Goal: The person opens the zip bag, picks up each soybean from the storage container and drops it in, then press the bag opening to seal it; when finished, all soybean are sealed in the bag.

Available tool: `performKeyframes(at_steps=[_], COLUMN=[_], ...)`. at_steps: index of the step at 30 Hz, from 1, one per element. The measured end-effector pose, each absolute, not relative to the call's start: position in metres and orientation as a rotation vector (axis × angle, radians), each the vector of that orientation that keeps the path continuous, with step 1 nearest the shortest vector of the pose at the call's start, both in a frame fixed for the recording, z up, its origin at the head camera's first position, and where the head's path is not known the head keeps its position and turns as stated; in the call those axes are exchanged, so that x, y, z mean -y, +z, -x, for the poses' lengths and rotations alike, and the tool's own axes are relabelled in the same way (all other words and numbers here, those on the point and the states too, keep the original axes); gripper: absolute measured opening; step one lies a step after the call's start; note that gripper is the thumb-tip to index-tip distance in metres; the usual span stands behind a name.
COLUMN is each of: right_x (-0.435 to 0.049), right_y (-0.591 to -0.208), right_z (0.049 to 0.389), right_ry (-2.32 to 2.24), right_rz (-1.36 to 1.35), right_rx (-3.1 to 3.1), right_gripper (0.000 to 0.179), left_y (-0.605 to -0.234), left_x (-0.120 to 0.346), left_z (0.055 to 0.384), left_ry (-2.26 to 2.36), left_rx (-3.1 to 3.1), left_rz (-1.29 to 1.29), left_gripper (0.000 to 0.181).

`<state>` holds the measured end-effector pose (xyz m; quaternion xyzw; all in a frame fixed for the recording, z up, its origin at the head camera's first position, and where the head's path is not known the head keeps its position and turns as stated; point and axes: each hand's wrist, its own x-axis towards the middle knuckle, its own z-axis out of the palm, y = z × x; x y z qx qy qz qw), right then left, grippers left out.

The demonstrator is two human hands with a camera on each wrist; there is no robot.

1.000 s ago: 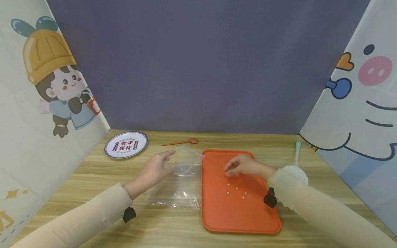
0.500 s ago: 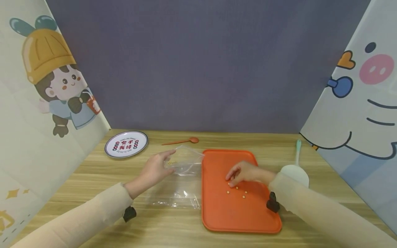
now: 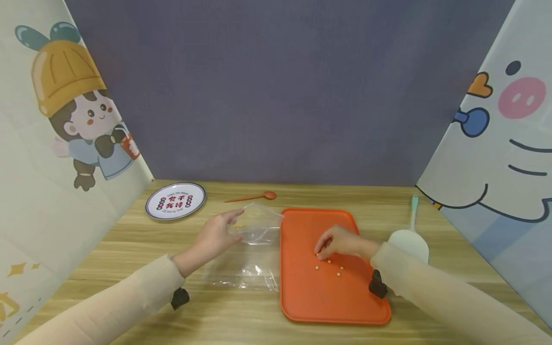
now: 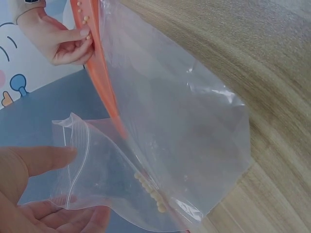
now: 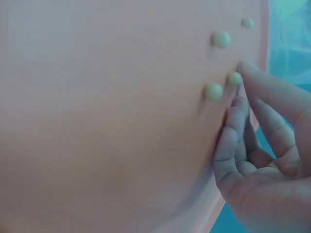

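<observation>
My left hand [image 3: 215, 235] holds a clear zip-lock bag [image 3: 252, 263] at its mouth, thumb and fingers on opposite sides. The bag's mouth stands apart while its body lies flat on the table. Several pale yellow beans [image 4: 151, 193] show inside it in the left wrist view. Over the orange tray [image 3: 310, 297], my right hand [image 3: 340, 241] has its thumb and forefinger around one small round bean [image 5: 235, 78], low at the tray surface. Several more loose beans [image 3: 338, 274] lie close by on the tray, nearer the body.
A white plate [image 3: 194, 203] with red lettering stands at the back left. An orange spoon [image 3: 269, 195] lies behind the bag. Right of the tray is a pale spatula-like tool [image 3: 409, 242] with a green handle end, partly behind the right sleeve. Walls close the back and sides.
My right hand has come down and slightly toward the body, onto the farthest loose bean on the tray. The left hand and the bag have stayed in place.
</observation>
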<state>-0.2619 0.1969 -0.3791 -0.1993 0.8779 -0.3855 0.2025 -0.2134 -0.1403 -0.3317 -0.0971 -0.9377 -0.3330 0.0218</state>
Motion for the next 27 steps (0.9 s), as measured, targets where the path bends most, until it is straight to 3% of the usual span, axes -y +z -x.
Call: performKeyframes(at_steps=[15,27], right_x=[-0.178,-0.119], right_y=[-0.351,-0.308], right_z=[0.273,0.287], right_ry=[-1.226,-1.389], right_rz=[0.382,0.529], right_rx=[-2.514,-2.485], right_gripper=[0.020,0.019], left_y=[-0.332,-0.333], left_x=[0.140,0.139], left_z=[0.212,0.213], left_ry=[-1.019,-0.963], left_rx=[2.877,2.876], left_rz=[0.323,0.339], left_gripper=[0.073,0.073])
